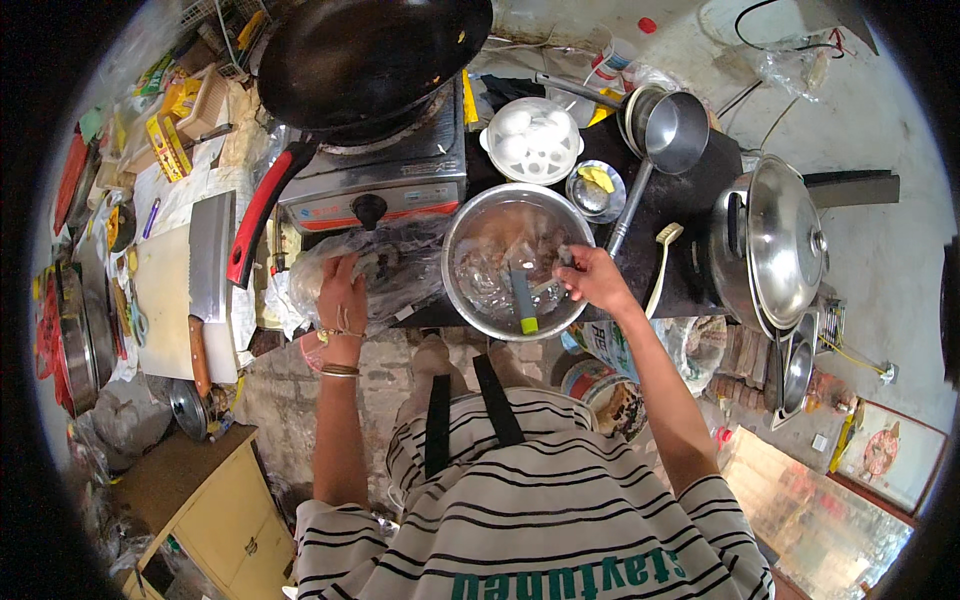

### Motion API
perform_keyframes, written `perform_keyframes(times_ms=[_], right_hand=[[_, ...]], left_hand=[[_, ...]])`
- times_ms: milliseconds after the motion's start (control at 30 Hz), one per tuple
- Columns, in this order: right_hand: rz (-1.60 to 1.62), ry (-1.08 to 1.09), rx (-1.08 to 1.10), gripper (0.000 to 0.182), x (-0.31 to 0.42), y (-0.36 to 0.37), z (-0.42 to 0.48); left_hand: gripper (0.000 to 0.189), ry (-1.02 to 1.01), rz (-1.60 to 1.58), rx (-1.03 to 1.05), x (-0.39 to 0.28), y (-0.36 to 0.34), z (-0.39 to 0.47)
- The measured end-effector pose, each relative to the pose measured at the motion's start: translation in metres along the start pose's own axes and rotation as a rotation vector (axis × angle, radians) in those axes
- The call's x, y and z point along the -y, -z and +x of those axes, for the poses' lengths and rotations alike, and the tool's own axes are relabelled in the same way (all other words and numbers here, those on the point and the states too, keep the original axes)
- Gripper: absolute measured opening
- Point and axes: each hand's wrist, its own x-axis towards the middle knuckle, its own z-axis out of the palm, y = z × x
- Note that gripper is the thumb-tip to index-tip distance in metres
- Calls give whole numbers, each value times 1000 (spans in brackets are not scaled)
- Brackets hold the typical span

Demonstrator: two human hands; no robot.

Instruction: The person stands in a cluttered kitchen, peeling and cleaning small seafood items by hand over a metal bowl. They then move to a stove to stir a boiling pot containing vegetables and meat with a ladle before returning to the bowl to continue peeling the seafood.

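Observation:
A metal basin [451, 296] of cloudy water stands at the counter's front edge. In it, a utensil with a grey handle [523, 292] and a lime-green end leans near the front wall, its other end under water. My right hand [600, 279] is over the basin's right rim, thumb and fingers pinching a small greyish piece [565, 256], too small to identify. To the left, my left hand [343, 296] rests at a clear plastic bag [405, 259] with pale, unclear contents. Whether its fingers grip the bag cannot be told.
A gas stove [390, 184] carries a black wok [367, 60] whose red handle [262, 214] juts forward. A cleaver [208, 262] lies on a cutting board [161, 300]. Behind the basin are an egg steamer [532, 139] and small bowl [577, 191]; rightward, ladles [675, 131], a brush [661, 262], a lidded pot [784, 240].

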Motion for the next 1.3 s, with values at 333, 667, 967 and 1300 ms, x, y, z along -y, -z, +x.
perform_keyframes(times_ms=[333,667,967,1300], right_hand=[[-923,309,42,22,7,-28,-20],[-1099,265,52,13,4,-30,-6],[82,132,-112,4,33,14,-15],[320,247,-40,8,21,-19,-31]], left_hand=[[26,-96,-299,38,-96,-16,-10],[18,-198,-442,197,-147,-47,-19],[20,411,-851,661,-159,-47,-5],[24,830,-1563,519,-185,-84,-3]])
